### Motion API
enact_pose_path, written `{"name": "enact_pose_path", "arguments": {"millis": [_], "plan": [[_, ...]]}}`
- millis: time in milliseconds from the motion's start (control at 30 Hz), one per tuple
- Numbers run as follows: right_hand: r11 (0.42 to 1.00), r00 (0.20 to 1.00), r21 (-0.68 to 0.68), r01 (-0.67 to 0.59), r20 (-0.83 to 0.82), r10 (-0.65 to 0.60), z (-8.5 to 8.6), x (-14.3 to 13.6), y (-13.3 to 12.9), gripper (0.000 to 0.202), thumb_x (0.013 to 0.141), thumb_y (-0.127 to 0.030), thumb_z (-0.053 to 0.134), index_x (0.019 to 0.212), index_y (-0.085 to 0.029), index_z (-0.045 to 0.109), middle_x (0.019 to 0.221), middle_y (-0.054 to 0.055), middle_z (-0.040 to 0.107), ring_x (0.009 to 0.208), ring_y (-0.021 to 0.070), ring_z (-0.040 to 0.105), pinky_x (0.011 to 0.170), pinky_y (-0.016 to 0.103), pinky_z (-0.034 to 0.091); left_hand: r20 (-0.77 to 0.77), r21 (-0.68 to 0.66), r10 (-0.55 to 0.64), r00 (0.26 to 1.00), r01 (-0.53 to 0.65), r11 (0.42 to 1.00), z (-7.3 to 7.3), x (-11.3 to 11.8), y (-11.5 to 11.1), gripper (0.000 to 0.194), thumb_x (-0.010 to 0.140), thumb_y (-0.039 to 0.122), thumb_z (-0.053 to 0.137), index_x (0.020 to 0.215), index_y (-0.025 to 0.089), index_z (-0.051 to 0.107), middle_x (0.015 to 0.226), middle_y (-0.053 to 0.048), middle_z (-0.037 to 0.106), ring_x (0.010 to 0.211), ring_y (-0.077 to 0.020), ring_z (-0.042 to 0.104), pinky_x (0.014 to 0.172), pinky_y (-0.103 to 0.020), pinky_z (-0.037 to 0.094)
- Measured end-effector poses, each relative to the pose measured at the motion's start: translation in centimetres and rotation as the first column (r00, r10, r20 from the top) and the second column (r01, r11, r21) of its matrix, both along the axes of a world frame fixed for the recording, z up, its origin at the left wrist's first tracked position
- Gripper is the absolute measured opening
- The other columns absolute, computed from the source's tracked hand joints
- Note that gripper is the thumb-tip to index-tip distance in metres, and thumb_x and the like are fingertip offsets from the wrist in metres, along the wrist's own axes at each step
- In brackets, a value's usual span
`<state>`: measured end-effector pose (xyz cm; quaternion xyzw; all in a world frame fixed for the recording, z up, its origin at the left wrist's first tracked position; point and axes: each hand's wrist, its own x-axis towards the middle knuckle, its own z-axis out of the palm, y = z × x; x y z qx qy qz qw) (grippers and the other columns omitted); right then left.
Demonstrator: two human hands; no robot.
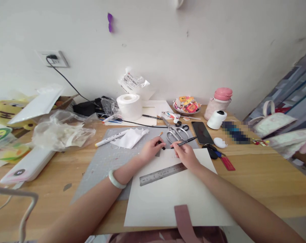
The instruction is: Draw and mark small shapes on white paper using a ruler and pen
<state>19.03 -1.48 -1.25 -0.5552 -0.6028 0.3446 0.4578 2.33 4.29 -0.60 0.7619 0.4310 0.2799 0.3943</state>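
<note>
A white sheet of paper lies on the table in front of me, partly over a grey cutting mat. My right hand is closed round a black pen near the sheet's far edge. To its left, my left hand is closed on a small black object, perhaps a pen cap. A metal ruler rests slanted on the sheet, its right end under my right hand. Just beyond my hands are silver scissors.
Behind the mat stand a white roll, a bowl of wrapped sweets and a pink bottle. A phone and white thread spool are at the right. Plastic bags lie left, beside a white case.
</note>
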Motion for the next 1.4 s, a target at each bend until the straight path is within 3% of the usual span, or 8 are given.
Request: {"name": "enact_pose_path", "arguments": {"millis": [267, 500, 633, 933, 1400], "plan": [[0.995, 0.982, 0.046, -0.088, 0.17, 0.079, 0.2, -0.1, -0.5, 0.033, 0.084, -0.04, 0.04, 0.078, -0.017, 0.063, 0.05, -0.002, 0.043, 0.045, 0.0104, 0.038, 0.047, 0.024, 0.031, -0.136, 0.199, -0.104, 0.985, 0.13, 0.971, -0.5, 0.0, -0.3, 0.019, 0.086, 0.025, 0.038, 0.083, 0.019, 0.056, 0.081, -0.003, 0.061, 0.079, -0.0173, 0.057, 0.072, -0.026, 0.042], [0.993, 0.98, 0.029, -0.117, 0.164, 0.111, -0.1, 0.0, -0.5, 0.033, 0.084, -0.041, 0.04, 0.077, -0.018, 0.062, 0.049, -0.002, 0.043, 0.043, 0.0105, 0.035, 0.046, 0.024, 0.029, -0.2, 0.228, -0.029, 0.979, 0.075, 0.971, -0.7, -0.1, -0.7, 0.021, 0.085, 0.026, 0.041, 0.1, 0.02, 0.055, 0.094, -0.006, 0.062, 0.089, -0.02, 0.058, 0.081, -0.03, 0.044], [0.993, 0.978, 0.021, -0.116, 0.177, 0.111, 0.1, 0.0, -0.5, 0.031, 0.084, -0.039, 0.041, 0.076, -0.018, 0.063, 0.049, -0.002, 0.044, 0.043, 0.0104, 0.036, 0.047, 0.025, 0.03, -0.212, 0.277, -0.021, 0.977, 0.081, 0.957, -0.4, -0.2, -0.8, 0.021, 0.086, 0.025, 0.039, 0.098, 0.02, 0.055, 0.097, -0.006, 0.061, 0.095, -0.0206, 0.056, 0.084, -0.032, 0.043], [0.994, 0.98, 0.009, -0.106, 0.17, 0.103, 0.0, 0.1, -0.5, 0.032, 0.083, -0.04, 0.041, 0.077, -0.018, 0.064, 0.048, -0.002, 0.043, 0.042, 0.01, 0.036, 0.046, 0.024, 0.029, -0.321, 0.352, -0.017, 0.947, 0.136, 0.926, -0.2, -0.4, -1.1, 0.027, 0.085, 0.016, 0.033, 0.099, 0.021, 0.056, 0.099, -0.007, 0.06, 0.098, -0.0214, 0.055, 0.081, -0.032, 0.045], [0.992, 0.97, 0.031, -0.121, 0.216, 0.111, 0.7, -0.1, -0.7, 0.028, 0.083, -0.033, 0.042, 0.074, -0.018, 0.062, 0.054, -0.001, 0.051, 0.049, 0.0118, 0.043, 0.049, 0.024, 0.032, -0.42, 0.407, 0.114, 0.9, 0.074, 0.911, -0.1, -0.4, -1.5, 0.017, 0.084, 0.019, 0.038, 0.097, 0.019, 0.048, 0.09, -0.007, 0.058, 0.087, -0.022, 0.057, 0.069, -0.03, 0.044]]}}
